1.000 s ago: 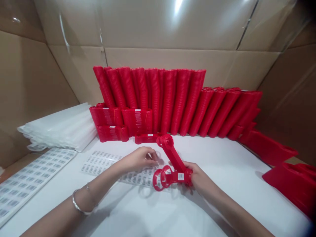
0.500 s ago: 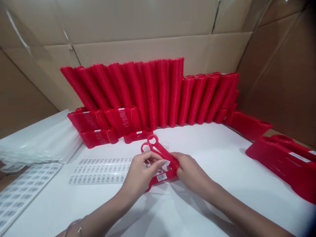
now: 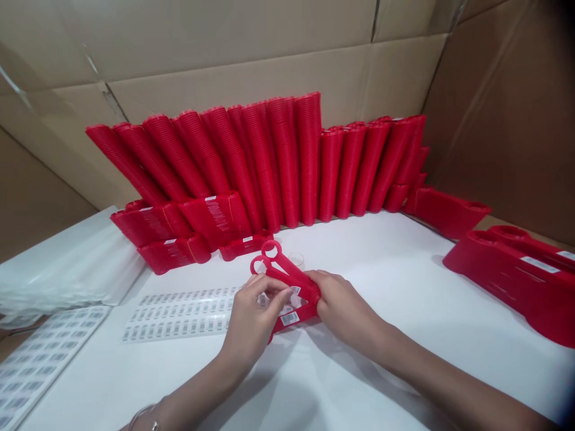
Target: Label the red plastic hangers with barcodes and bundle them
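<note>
Two flat red plastic pieces [image 3: 287,281] with ring-shaped ends are held together above the white table [image 3: 368,371]. My right hand [image 3: 341,308] is closed round their right end. My left hand [image 3: 254,317] pinches the upper piece with fingertips pressed on a small white barcode label [image 3: 295,291]. A second white label [image 3: 290,319] shows on the lower piece. A sheet of barcode stickers [image 3: 179,314] lies just left of my left hand.
Tall leaning stacks of the same red pieces [image 3: 269,161] line the cardboard back wall, with banded bundles [image 3: 179,224] in front. More red stacks [image 3: 516,275] lie at the right. Clear plastic bags [image 3: 67,263] and another sticker sheet [image 3: 40,353] sit at the left.
My left hand left the sticker sheet and came onto the red pieces, pressing a label on the upper one. The pieces dropped lower, flatter. The view swung to the right.
</note>
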